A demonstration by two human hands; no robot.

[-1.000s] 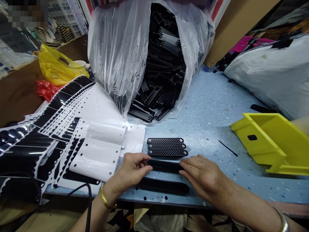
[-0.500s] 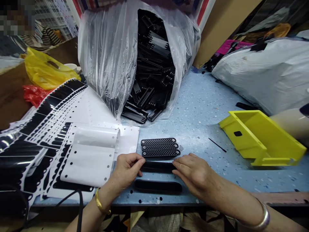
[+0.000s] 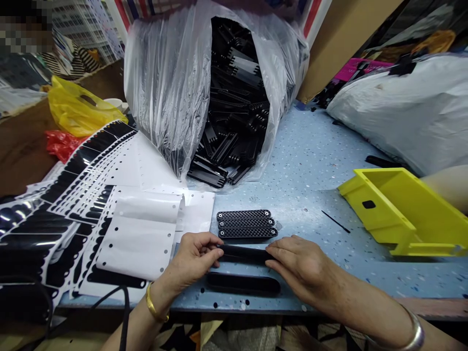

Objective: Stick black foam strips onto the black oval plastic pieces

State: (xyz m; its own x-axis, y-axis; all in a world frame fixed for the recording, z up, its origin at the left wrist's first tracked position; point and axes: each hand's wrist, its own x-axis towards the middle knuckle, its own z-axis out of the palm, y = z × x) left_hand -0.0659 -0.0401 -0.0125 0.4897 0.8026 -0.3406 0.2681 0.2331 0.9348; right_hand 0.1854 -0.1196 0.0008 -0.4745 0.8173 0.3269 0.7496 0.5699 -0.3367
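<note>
A long black strip with rounded ends spans the gap between my two hands, just above the blue tabletop. Its left end is pinched between thumb and fingers of my left hand. The fingers of my right hand close over the other end and hide it. A second black strip lies nearer the table's front edge, below the first. Behind my hands sits a folded black part of three textured bars with a screw at each visible end.
A clear plastic bag full of slotted black pieces stands at the back. White sheets with black stickers cover the left side. To the right are a yellow bin, a thin black stick and a large white bag.
Both hands keep hold of the black strip. Its left end now looks slightly higher than its right. The whole view has shifted a little, so everything appears further right.
</note>
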